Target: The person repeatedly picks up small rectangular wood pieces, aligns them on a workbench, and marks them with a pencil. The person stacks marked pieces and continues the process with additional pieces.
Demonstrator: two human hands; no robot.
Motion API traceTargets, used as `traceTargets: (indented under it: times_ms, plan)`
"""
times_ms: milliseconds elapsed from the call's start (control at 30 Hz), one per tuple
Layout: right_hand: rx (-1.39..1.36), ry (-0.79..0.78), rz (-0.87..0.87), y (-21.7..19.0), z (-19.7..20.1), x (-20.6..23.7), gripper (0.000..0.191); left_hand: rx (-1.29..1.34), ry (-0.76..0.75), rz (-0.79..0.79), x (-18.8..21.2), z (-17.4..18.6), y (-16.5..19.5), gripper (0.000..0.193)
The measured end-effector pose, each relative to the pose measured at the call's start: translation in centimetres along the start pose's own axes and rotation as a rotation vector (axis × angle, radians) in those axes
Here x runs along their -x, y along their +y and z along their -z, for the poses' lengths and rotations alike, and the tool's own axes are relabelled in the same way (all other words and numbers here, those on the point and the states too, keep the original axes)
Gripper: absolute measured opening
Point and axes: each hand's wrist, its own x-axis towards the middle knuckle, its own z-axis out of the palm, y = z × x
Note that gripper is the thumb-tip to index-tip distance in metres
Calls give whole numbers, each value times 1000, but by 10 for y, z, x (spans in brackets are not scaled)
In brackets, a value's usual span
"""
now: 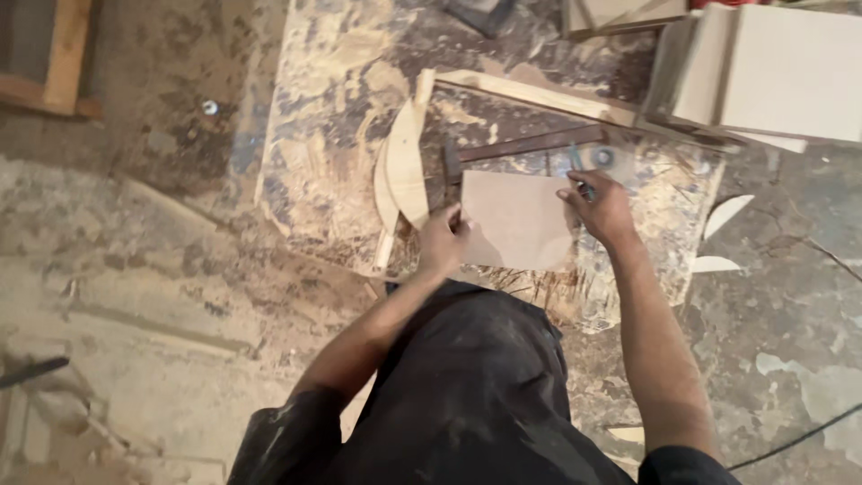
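gripping the flat pale rectangular wooden panel (516, 220) at frame centre, left hand (443, 241) pinching its left edge. pressing its right edge with right hand (600, 208), fingers closed around a thin blue-green pencil (577, 169).

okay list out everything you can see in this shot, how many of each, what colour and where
flat board piece: one, pale pinkish-brown, on the work board, held at both side edges
work board: one, worn, brown and cream patches, lying on the floor, centre
curved wood pieces: at least two, light tan, stacked left of the flat piece
dark strip: one, dark brown, just above the flat piece
wood batten: one, pale, diagonal across the board top
light panels: a stack, off-white, top right
curved offcuts: two, whitish, on the floor at right
washer: one, silvery, floor at upper left
cable: one, black, lower right
left hand: on the flat piece's left edge
right hand: on its right edge, holding a thin blue-green tool, unclear what
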Motion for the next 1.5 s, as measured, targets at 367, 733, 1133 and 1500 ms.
traceTargets:
  times_ms: [367,733,1133,1500]
  plan:
    - [98,-93,112,15,-16,-8,34,-117,-90,192,38,6,-46,31]
    - [97,-99,29,10,-25,-10,36,-40,-70,280,37,2,-58,30]
    - [33,-88,-15,3,-5,-17,33,113,-10,248,34,-8,-47,28]
    - [49,-151,-93,3,15,-18,32,281,-33,285,44,-29,-33,23]
